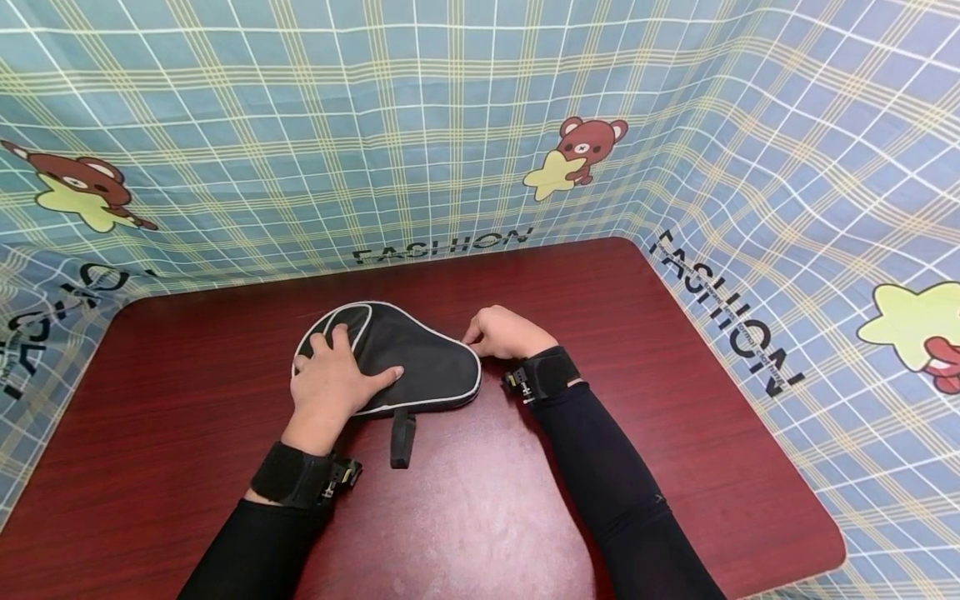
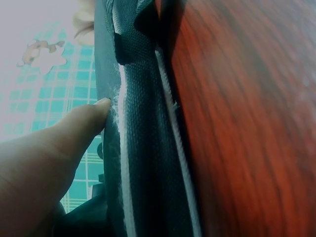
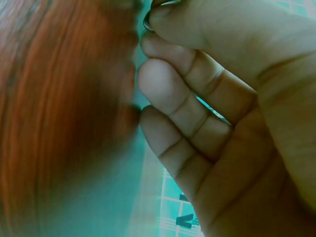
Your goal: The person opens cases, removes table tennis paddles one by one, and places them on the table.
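A black table tennis paddle case point(image 1: 420, 367) with white piping lies flat, its narrow end toward my right hand. Spread across the wide end, my left hand point(image 1: 328, 382) presses on the top with its fingers over the curved pocket. In the left wrist view, the thumb point(image 2: 81, 121) rests at the case's side, along the piped edge point(image 2: 140, 128). My right hand point(image 1: 506, 333) is at the narrow end, thumb and index finger pinched together. A small shiny metal zipper pull point(image 3: 147, 20) shows at those fingertips in the right wrist view; the other fingers are curled beneath.
A short black strap loop point(image 1: 402, 439) sticks out from the case's near side. The dark red wooden table point(image 1: 675, 467) has rounded corners. Blue plaid cloth point(image 1: 450, 125) with bears and stars hangs along its back and sides.
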`<state>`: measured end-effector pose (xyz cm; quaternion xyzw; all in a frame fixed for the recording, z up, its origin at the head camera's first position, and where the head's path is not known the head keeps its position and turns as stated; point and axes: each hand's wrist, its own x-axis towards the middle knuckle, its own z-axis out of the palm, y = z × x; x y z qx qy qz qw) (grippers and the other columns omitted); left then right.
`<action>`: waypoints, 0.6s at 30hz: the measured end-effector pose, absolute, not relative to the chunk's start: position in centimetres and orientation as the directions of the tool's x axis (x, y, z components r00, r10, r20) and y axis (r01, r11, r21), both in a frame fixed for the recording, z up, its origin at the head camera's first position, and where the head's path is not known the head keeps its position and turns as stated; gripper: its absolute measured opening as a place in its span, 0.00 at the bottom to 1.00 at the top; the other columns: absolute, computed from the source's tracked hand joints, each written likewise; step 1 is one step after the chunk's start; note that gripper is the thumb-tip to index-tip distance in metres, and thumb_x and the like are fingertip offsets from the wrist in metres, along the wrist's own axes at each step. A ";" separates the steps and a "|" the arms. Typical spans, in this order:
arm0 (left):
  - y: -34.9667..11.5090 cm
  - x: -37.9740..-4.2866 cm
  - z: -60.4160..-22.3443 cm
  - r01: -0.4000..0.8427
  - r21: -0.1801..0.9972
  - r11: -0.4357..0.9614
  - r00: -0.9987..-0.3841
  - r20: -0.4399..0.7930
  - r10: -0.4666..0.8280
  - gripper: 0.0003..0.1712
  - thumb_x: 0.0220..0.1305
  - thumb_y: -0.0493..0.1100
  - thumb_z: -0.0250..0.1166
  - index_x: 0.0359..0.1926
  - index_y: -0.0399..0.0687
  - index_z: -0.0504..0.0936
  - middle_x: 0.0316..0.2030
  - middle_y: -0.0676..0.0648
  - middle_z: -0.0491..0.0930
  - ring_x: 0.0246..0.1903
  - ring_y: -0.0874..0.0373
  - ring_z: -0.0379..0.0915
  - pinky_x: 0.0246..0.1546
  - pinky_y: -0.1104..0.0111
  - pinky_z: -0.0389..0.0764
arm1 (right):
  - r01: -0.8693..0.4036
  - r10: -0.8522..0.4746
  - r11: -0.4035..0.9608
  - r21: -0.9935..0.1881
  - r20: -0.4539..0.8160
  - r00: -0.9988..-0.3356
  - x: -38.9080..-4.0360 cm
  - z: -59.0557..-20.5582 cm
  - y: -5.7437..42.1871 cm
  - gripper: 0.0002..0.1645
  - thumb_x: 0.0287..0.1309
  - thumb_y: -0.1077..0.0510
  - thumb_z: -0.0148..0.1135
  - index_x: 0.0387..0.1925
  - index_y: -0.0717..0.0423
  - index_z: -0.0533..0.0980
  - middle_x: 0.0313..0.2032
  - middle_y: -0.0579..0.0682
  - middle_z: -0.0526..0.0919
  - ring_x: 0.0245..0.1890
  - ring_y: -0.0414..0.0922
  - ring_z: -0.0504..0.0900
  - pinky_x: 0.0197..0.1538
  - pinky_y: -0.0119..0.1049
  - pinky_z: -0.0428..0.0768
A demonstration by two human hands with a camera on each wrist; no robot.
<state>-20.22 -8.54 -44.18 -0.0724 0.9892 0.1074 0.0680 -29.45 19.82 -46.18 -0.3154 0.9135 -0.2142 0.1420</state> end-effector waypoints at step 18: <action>-9.0 -20.2 -44.8 -0.048 0.202 0.978 -0.999 -0.024 -0.044 0.71 0.51 0.81 0.66 0.75 0.31 0.54 0.72 0.24 0.54 0.68 0.22 0.55 0.59 0.29 0.68 | -0.539 -0.652 0.696 -0.474 -0.104 -0.751 -29.7 -46.4 20.0 0.09 0.63 0.54 0.71 0.43 0.42 0.91 0.39 0.42 0.91 0.41 0.39 0.85 0.47 0.34 0.80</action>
